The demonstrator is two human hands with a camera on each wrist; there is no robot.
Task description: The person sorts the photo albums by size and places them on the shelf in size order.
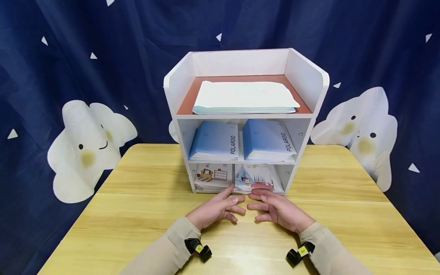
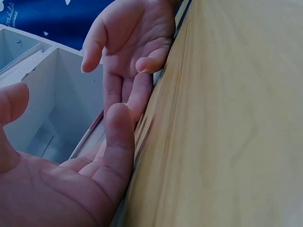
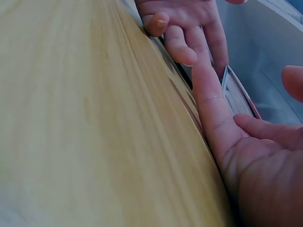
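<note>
A white shelf unit (image 1: pixel 288 179) stands on the table. Before its bottom level are my left hand (image 1: pixel 216 208) and right hand (image 1: pixel 280 210), palms facing inward, fingers extended and slightly spread. My right fingertips are at the front edge of a book with a tent picture (image 1: pixel 252 176); whether they press on it I cannot tell. My left fingertips are close to the gap between that book and another with a room drawing (image 1: pixel 214 173). Neither hand grips anything. Both wrist views show the hands low by the tabletop, beside a book's edge (image 3: pixel 239 97).
On the middle level lie two blue albums marked POLAROID, a left one (image 1: pixel 216 137) and a right one (image 1: pixel 266 137). A white-topped stack (image 1: pixel 244 95) lies on the top level. Around the unit is a wooden table (image 1: pixel 137 206), with a dark blue curtain (image 1: pixel 144 76) behind.
</note>
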